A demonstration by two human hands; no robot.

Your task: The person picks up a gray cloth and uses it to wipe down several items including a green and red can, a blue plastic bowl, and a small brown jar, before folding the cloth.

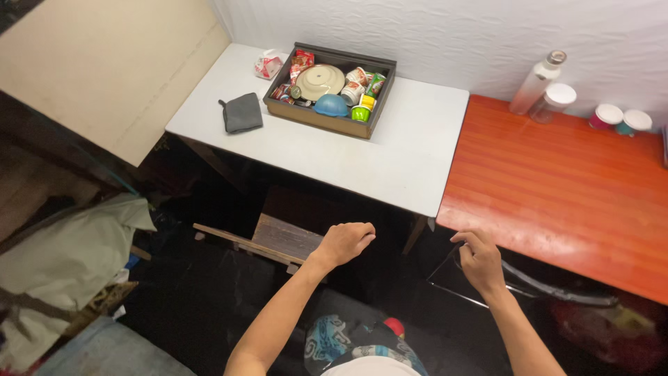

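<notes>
My left hand (344,243) hovers below the front edge of the white table (327,150), fingers loosely curled, holding nothing. My right hand (479,260) is near the front corner of the orange wooden table (557,188), fingers bent around a thin dark frame edge (452,278) below it; whether it grips it is unclear. On the white table stands a dark wooden box (320,120) filled with a cream plate (319,81), a blue bowl (331,105), cups and packets. A grey pouch (241,113) lies to its left.
A clear bottle (536,82) and a white-lidded jar (554,99) stand at the back of the orange table, with two small lidded cups (621,119). A tissue packet (268,65) lies by the wall. A wooden plank (278,240) and grey cloth bundle (69,257) sit on the floor.
</notes>
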